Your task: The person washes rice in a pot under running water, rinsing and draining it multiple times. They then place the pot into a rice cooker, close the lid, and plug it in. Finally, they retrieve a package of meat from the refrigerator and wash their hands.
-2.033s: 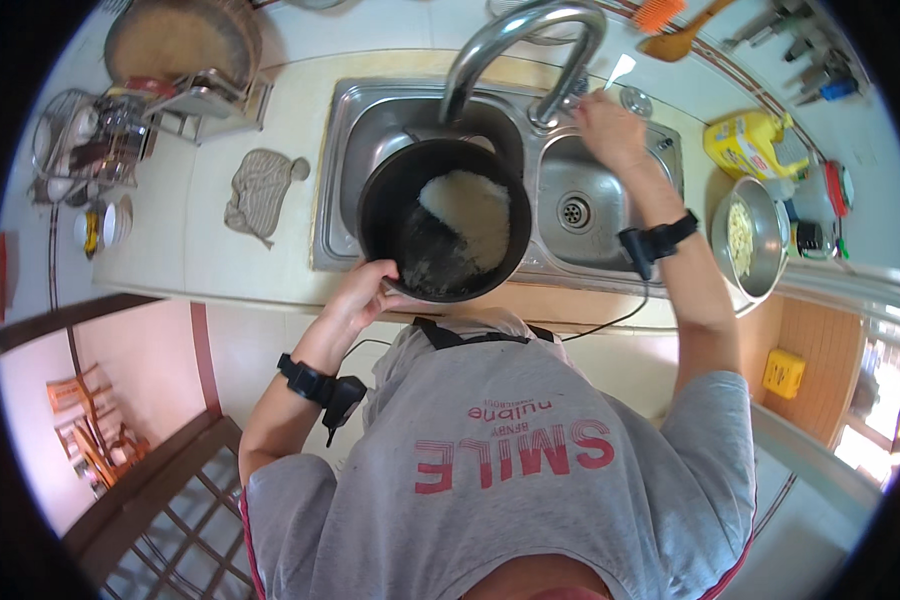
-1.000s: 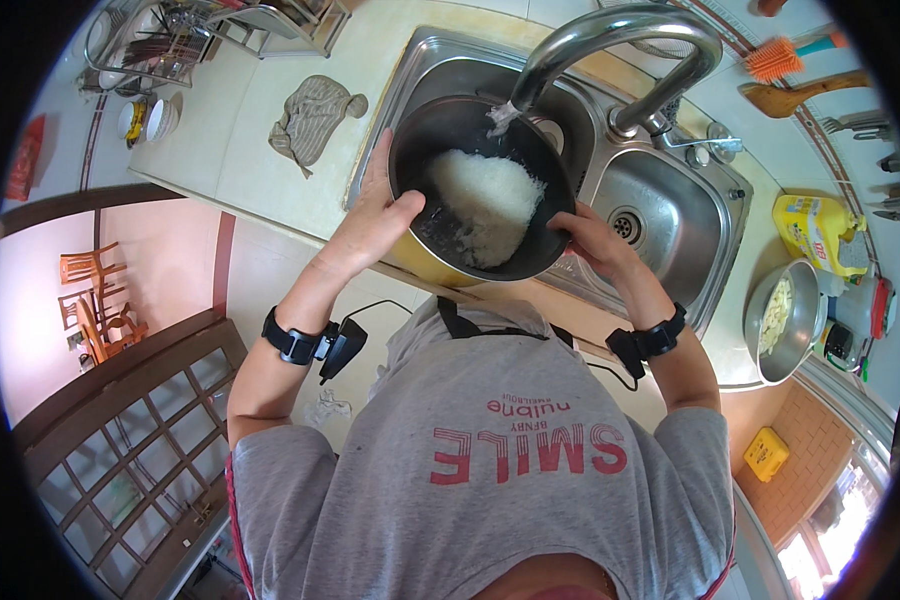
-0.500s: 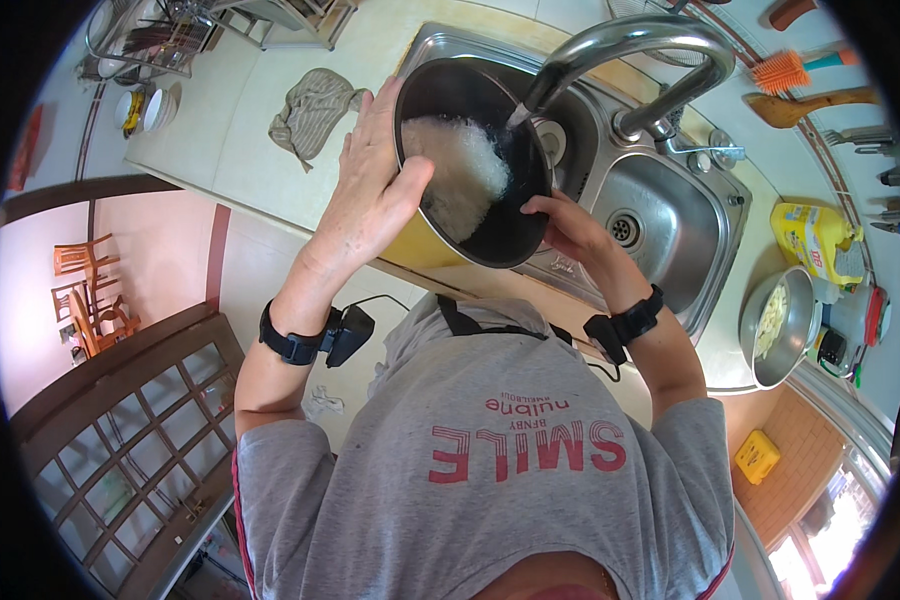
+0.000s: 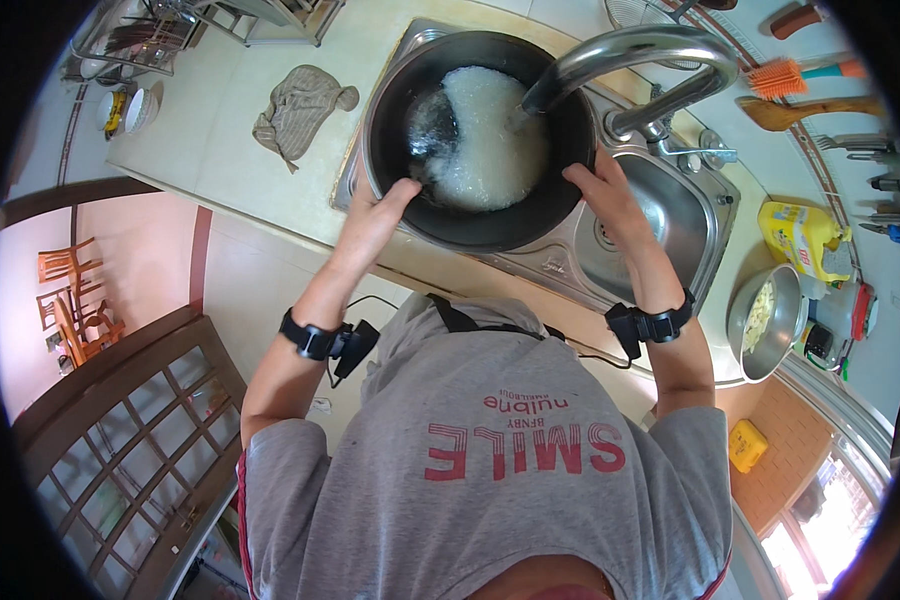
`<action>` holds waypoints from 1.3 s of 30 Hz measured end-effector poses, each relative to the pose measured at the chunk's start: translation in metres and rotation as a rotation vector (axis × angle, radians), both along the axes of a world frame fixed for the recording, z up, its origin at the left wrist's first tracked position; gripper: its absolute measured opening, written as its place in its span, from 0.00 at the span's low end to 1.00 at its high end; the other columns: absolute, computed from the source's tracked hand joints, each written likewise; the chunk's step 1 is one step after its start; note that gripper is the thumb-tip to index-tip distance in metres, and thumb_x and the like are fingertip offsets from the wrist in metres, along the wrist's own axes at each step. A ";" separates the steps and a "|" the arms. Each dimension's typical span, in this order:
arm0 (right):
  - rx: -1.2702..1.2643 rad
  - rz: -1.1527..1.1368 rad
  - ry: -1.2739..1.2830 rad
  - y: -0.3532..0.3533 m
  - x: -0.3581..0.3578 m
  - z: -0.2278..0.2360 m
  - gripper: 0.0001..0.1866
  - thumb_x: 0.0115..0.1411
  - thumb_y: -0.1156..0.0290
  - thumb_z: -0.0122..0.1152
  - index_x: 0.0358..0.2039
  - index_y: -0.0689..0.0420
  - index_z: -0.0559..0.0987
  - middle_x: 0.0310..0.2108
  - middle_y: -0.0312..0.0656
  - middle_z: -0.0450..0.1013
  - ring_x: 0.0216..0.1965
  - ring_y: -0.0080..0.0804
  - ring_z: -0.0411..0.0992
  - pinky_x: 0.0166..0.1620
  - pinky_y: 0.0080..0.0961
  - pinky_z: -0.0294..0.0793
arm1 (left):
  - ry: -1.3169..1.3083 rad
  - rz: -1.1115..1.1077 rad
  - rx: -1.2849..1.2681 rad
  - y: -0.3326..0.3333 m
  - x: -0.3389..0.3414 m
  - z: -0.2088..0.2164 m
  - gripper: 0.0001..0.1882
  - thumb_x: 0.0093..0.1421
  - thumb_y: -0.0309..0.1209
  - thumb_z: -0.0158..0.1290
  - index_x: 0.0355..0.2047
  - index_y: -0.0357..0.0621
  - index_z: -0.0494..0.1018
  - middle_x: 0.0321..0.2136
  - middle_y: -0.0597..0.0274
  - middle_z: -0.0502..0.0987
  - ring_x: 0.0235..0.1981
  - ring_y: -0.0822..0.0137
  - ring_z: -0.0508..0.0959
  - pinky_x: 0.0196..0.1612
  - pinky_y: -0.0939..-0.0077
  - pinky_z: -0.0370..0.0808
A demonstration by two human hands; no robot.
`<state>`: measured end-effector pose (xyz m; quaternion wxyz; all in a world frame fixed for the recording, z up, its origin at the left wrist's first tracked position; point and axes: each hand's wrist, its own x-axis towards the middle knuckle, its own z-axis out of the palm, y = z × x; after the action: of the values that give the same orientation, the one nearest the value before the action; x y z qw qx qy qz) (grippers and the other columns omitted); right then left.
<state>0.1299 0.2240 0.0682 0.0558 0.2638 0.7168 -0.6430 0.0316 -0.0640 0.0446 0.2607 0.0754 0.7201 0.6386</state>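
A large dark pot [image 4: 490,235] is held over the left basin of the sink, its opening facing up. Inside lies a pale, wet, grainy mass like rice [image 4: 495,160] in cloudy water, with a darker patch at its left. My left hand [image 4: 375,225] grips the near left rim, thumb over the edge. On the right rim, my right hand [image 4: 610,200] holds on the same way. Most of the fingers are hidden behind the pot wall. The curved metal faucet [image 4: 650,45] reaches over the pot, its spout end above the contents.
Right of the pot is the second sink basin [image 4: 635,260]. A crumpled striped cloth [image 4: 300,115] lies on the left counter. At the right stand a metal bowl [image 4: 770,325] of pale cut pieces and a yellow bag [image 4: 800,235]. A dish rack [image 4: 265,20] is at the back left.
The pot has gone from tilted to nearly level, and its contents have spread. My left hand has shifted from flat against the pot's left side to gripping its near left rim.
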 end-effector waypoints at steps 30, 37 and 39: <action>0.408 0.108 0.155 0.018 -0.018 -0.011 0.28 0.63 0.73 0.56 0.64 0.58 0.68 0.42 0.46 0.75 0.26 0.28 0.75 0.30 0.23 0.75 | -0.772 -0.127 0.010 0.001 -0.029 -0.004 0.16 0.65 0.29 0.45 0.48 0.29 0.69 0.39 0.48 0.80 0.33 0.53 0.84 0.37 0.63 0.86; 0.419 0.016 -0.006 0.018 -0.004 0.057 0.24 0.61 0.77 0.53 0.59 0.57 0.75 0.28 0.44 0.78 0.17 0.23 0.74 0.22 0.21 0.73 | -1.048 -0.274 0.148 0.030 -0.003 -0.030 0.14 0.62 0.29 0.46 0.42 0.29 0.72 0.36 0.46 0.81 0.31 0.53 0.83 0.40 0.58 0.84; 0.448 0.014 -0.074 0.021 0.002 0.064 0.24 0.61 0.77 0.52 0.59 0.56 0.75 0.24 0.43 0.77 0.16 0.21 0.73 0.22 0.21 0.73 | -1.096 -0.296 0.182 0.037 0.003 -0.036 0.14 0.63 0.29 0.46 0.42 0.28 0.71 0.36 0.46 0.81 0.31 0.53 0.83 0.41 0.57 0.84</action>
<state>0.1321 0.2453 0.1318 0.0263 0.2880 0.8410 -0.4573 0.0345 -0.0271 0.0085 0.6750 -0.1444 0.4035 0.6006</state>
